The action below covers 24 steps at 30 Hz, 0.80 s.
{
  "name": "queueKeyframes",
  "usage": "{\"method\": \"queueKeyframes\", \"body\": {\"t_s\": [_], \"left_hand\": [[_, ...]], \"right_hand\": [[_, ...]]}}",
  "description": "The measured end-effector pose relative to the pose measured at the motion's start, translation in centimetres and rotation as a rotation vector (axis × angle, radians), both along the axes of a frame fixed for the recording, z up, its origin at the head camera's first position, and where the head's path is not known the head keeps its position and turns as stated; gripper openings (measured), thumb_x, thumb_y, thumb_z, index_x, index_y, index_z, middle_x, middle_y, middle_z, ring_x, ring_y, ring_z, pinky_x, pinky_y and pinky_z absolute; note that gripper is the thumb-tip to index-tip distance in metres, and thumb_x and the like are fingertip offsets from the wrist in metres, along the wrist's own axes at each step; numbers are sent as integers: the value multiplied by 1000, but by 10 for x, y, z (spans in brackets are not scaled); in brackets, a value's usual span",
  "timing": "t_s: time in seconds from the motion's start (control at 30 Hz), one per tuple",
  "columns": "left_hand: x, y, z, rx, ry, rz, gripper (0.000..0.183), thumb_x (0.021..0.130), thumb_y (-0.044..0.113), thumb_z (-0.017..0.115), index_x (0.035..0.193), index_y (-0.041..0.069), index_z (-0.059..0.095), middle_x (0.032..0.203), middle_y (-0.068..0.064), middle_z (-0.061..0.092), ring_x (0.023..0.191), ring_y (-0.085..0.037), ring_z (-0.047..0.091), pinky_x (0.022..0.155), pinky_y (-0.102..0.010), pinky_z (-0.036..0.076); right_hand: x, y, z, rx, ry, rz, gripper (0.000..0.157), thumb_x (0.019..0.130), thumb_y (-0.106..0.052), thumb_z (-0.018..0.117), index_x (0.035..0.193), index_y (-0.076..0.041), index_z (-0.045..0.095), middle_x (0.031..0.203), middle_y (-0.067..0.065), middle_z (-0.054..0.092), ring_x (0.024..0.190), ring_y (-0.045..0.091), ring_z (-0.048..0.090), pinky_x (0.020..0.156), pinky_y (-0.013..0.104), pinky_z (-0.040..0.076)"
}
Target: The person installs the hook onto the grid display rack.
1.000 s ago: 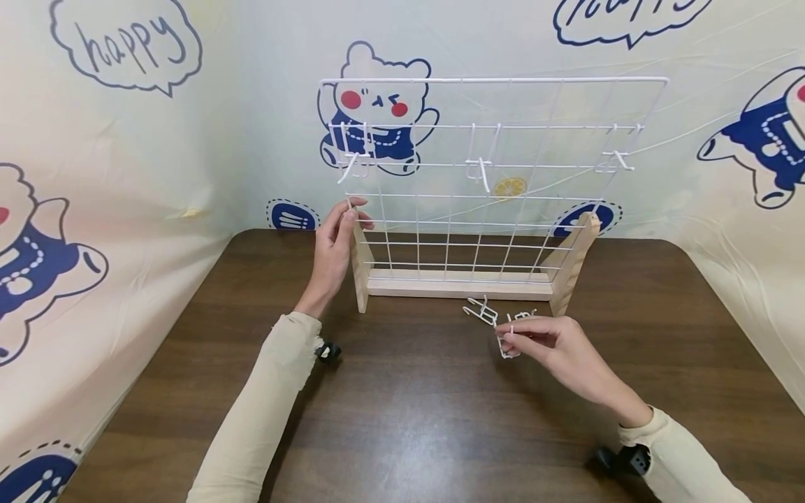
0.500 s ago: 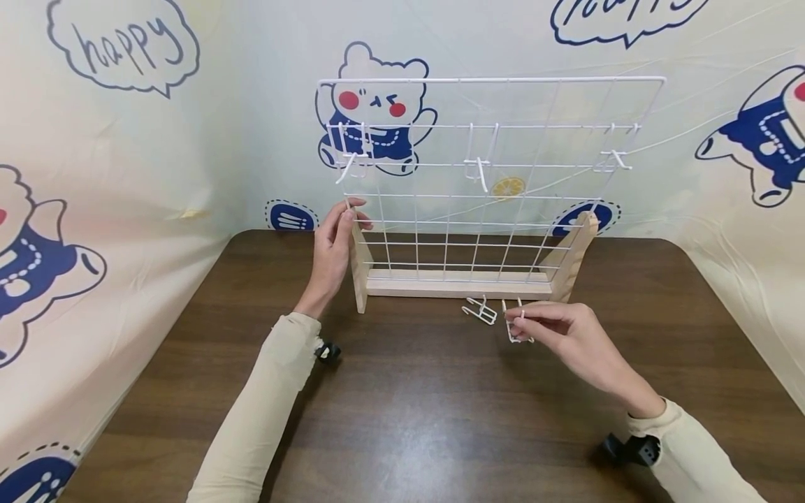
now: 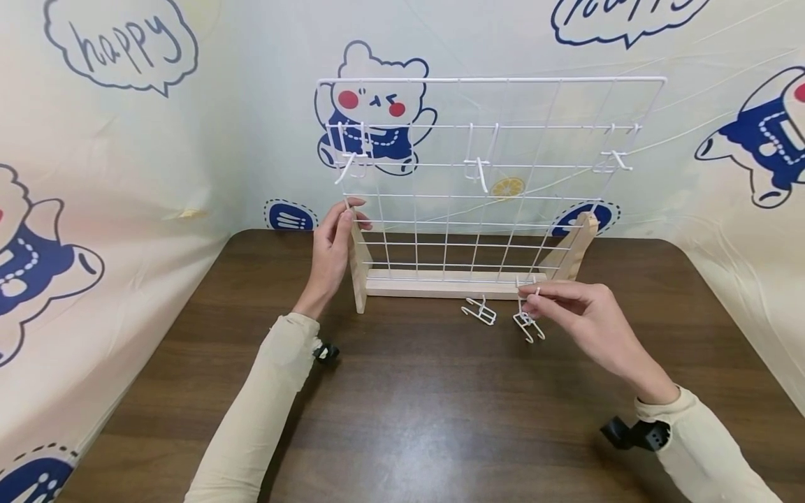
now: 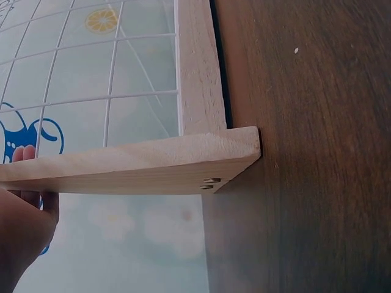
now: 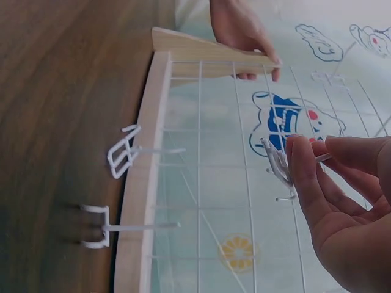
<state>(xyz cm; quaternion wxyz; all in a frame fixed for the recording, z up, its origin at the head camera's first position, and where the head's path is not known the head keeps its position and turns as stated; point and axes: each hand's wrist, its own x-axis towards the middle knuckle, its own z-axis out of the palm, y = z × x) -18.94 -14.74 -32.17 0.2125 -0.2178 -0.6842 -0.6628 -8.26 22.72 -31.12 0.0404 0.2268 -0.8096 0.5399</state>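
A white wire grid point(image 3: 445, 223) stands upright in a wooden stand on the table. My left hand point(image 3: 332, 244) grips the top of the stand's left wooden side piece point(image 4: 134, 168), fingers behind it and thumb in front. My right hand point(image 3: 581, 314) pinches a white wire hook point(image 5: 278, 165) between thumb and fingertips, in front of the stand's lower right. Two loose hooks lie on the table: one point(image 3: 481, 311) left of my right hand, the other point(image 3: 529, 325) just below its fingertips. In the head view the fingers partly hide the held hook.
Three white hooks hang along the grid's upper part: a left one point(image 3: 349, 162), a middle one point(image 3: 481, 168) and a right one point(image 3: 614, 159). The stand's right wooden side piece point(image 3: 579, 241) rises behind my right hand. Printed cloth point(image 3: 251, 126) surrounds the table point(image 3: 402, 405).
My right hand has lifted a hook off the table and moved right and toward the stand. The loose hook beneath it now shows. My left hand stays in place.
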Motion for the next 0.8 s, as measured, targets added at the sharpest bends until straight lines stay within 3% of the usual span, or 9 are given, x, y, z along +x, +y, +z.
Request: {"method": "queueKeyframes", "body": {"t_s": [0.17,0.43,0.6,0.8], "left_hand": [[0,0,0,-5,0,3,33,107,11,40,127,-11,54,105,-41,57,100,-53,56,99,-46,46],[0,1,-1,2,-4,-3,33,107,10,39,128,-12,52,106,-43,55,101,-56,55,100,-53,44],[0,1,0,15,-4,-5,32,107,9,39,128,-11,53,106,-42,55,101,-58,54,102,-61,40],[0,2,0,12,0,-2,32,107,9,39,128,-11,53,107,-42,54,101,-57,53,102,-62,39]], "right_hand": [[-2,6,5,26,26,-34,23,95,-2,65,117,-4,73,101,13,75,84,18,74,70,21,57],[-8,16,12,79,116,-128,24,94,-2,66,116,-7,74,98,8,76,87,9,72,70,15,53],[-14,20,19,0,156,-144,23,93,3,65,115,-1,73,102,12,75,87,12,73,77,18,55],[-22,20,24,-142,187,-145,21,90,9,65,111,9,71,101,14,75,85,13,73,79,19,56]]}}
